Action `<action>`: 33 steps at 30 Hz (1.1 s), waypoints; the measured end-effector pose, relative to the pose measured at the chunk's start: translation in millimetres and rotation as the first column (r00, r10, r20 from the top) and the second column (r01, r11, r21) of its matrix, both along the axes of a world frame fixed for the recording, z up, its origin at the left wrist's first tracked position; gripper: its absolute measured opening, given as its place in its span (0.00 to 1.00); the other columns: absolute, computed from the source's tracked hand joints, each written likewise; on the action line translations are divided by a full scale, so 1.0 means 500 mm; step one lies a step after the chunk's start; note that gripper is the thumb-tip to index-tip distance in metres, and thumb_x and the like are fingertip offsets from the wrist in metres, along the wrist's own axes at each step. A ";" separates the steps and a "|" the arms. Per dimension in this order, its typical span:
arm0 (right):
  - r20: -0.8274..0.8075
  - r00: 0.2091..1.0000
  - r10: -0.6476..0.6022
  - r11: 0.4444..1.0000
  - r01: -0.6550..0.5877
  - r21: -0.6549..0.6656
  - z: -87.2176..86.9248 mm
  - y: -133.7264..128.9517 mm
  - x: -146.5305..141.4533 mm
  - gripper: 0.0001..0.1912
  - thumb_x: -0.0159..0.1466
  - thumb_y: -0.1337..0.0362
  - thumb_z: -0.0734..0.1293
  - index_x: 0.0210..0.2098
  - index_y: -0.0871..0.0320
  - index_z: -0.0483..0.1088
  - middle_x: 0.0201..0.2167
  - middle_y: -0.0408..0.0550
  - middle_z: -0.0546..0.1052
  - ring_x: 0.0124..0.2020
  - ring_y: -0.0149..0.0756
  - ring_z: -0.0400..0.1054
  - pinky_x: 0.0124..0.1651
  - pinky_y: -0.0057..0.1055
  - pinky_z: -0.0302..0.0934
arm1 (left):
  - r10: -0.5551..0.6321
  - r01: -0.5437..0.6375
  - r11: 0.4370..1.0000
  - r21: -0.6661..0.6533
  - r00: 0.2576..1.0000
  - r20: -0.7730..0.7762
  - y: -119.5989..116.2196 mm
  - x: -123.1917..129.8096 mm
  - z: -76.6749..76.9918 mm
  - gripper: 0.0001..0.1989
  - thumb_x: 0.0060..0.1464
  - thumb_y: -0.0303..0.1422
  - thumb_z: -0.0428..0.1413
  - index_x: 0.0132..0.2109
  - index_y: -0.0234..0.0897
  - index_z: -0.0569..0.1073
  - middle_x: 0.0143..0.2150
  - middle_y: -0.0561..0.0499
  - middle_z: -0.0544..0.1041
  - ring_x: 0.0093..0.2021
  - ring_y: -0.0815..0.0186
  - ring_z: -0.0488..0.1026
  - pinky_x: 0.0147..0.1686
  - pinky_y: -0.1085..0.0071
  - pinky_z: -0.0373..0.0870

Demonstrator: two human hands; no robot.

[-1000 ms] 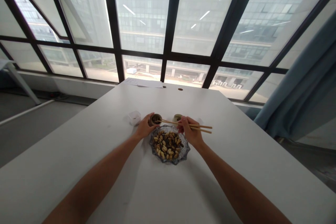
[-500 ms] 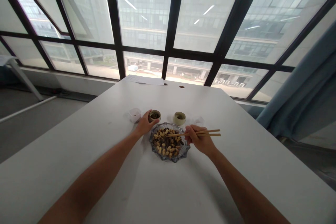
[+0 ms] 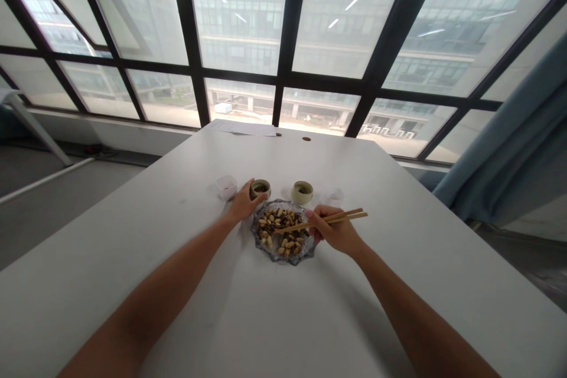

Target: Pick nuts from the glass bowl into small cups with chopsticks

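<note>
A scalloped glass plate (image 3: pixel 292 260) holds a mix of pale pistachio-like nuts (image 3: pixel 290 246) and dark seeds or shells. Over it, my right hand (image 3: pixel 333 230) grips a pair of wooden chopsticks (image 3: pixel 343 216), whose tips dip among the nuts near the plate's middle. My left hand (image 3: pixel 245 202) wraps round a small olive-green cup (image 3: pixel 260 189) with dark contents, just behind the plate's left rim. To the right of that cup stands a second olive-green cup (image 3: pixel 302 192), with something dark at its bottom.
A small clear plastic container (image 3: pixel 227 188) stands left of my left hand. Another clear container (image 3: pixel 335 197) is partly behind my right hand. White paper (image 3: pixel 248 129) lies at the table's (image 3: pixel 199 319) far edge, by the windows.
The chopstick tips have moved slightly left and down in the plate, pushing nuts apart and baring some glass. My left hand keeps its hold on the cup. The view has tilted slightly.
</note>
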State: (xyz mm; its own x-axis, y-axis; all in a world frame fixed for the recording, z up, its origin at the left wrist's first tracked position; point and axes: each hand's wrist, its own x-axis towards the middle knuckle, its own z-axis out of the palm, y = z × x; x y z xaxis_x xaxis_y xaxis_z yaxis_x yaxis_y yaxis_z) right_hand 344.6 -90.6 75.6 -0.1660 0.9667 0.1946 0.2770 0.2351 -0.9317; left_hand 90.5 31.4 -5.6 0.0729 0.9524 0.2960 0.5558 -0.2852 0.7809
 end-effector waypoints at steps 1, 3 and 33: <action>0.005 0.999 -0.032 0.999 0.032 0.041 -0.005 0.004 0.004 0.25 0.60 0.44 0.68 0.20 0.57 0.69 0.15 0.45 0.74 0.13 0.29 0.66 0.14 0.23 0.59 | -0.001 0.001 1.000 0.000 1.000 0.001 0.000 -0.001 0.000 0.40 0.53 0.49 0.58 0.66 0.30 0.59 0.63 0.36 0.69 0.63 0.53 0.67 0.63 0.60 0.61; 0.012 0.997 -0.082 0.991 0.080 0.106 -0.010 0.012 0.018 0.25 0.61 0.44 0.68 0.20 0.58 0.69 0.15 0.46 0.74 0.13 0.30 0.66 0.14 0.23 0.59 | -0.006 0.006 1.000 0.000 1.000 0.002 0.000 -0.001 -0.001 0.40 0.53 0.48 0.58 0.66 0.32 0.59 0.63 0.37 0.69 0.63 0.54 0.67 0.63 0.59 0.61; 0.244 0.961 -0.131 0.940 0.042 0.339 -0.020 0.002 0.006 0.20 0.66 0.51 0.64 0.23 0.55 0.70 0.16 0.44 0.75 0.18 0.34 0.67 0.22 0.28 0.60 | -0.011 0.011 1.000 -0.007 1.000 -0.013 -0.009 -0.001 0.007 0.39 0.54 0.47 0.57 0.66 0.28 0.60 0.63 0.35 0.69 0.62 0.52 0.68 0.63 0.59 0.61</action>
State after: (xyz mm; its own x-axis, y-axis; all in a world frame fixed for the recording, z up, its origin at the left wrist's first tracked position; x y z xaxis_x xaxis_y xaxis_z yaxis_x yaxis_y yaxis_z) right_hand 347.6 -89.6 65.5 -0.1719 0.8689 0.4641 0.5313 0.4785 -0.6991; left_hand 89.8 27.0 -2.2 0.0873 0.9535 0.2886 0.5628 -0.2862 0.7755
